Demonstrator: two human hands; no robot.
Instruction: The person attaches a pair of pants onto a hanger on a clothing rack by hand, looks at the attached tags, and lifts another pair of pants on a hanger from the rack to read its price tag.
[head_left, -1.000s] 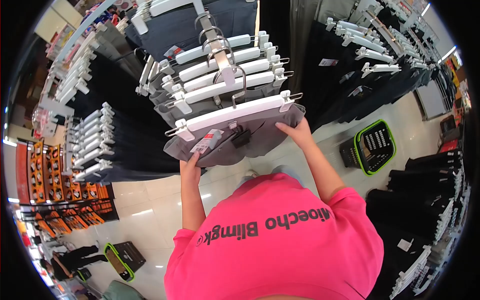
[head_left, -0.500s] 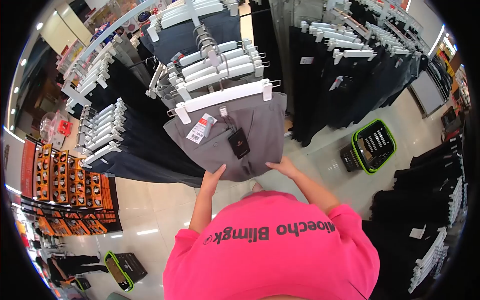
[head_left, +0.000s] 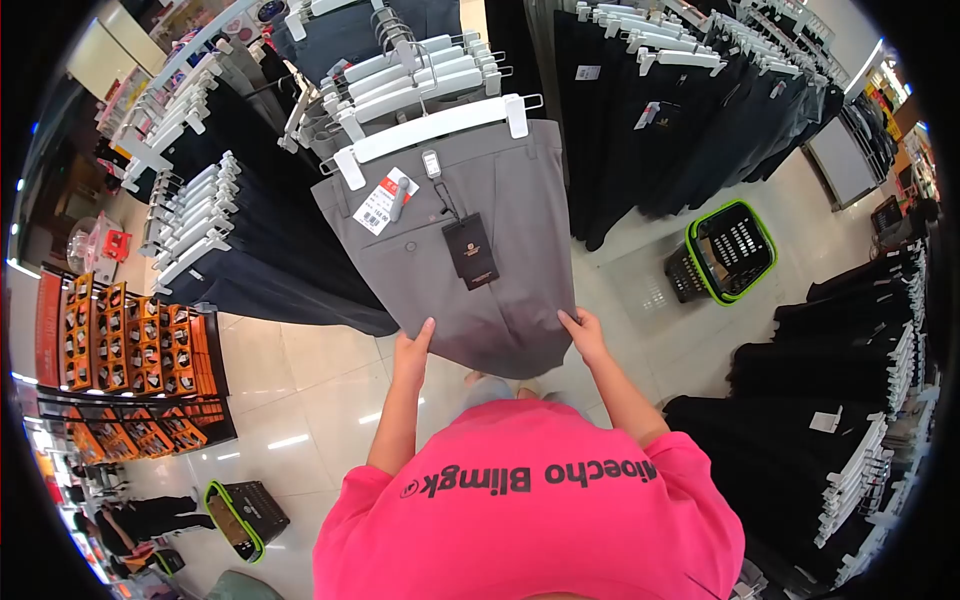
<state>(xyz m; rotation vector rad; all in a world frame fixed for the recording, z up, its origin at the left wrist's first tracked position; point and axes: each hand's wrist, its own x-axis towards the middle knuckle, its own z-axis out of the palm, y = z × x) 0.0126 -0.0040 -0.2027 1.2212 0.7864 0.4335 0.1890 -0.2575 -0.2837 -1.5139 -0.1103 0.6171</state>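
Grey trousers (head_left: 400, 265) hang from a white clip hanger (head_left: 430, 132) at the front of a rack, their upper part facing the camera. My left hand (head_left: 411, 352) pinches their left edge low down, thumb on top of the cloth. On the right edge, my right hand (head_left: 588, 335) grips the cloth the same way. Both hands' fingers under the fabric are partly hidden. A white and red price tag (head_left: 378, 207) with a grey security tag lies near the waistband, and a black label (head_left: 470, 252) dangles from a cord at the middle.
Dark trousers (head_left: 270, 265) hang at the left, and more dark trousers (head_left: 625, 140) at the upper right. A black and green basket (head_left: 732, 250) stands on the floor at right, another basket (head_left: 250, 515) at lower left. A person (head_left: 150, 520) is at far lower left. Orange shelves (head_left: 130, 350) stand left.
Both hands have moved from near the waistband down the trouser edges. The grey trousers now tilt up toward the camera, showing more of their front. The view has shifted slightly.
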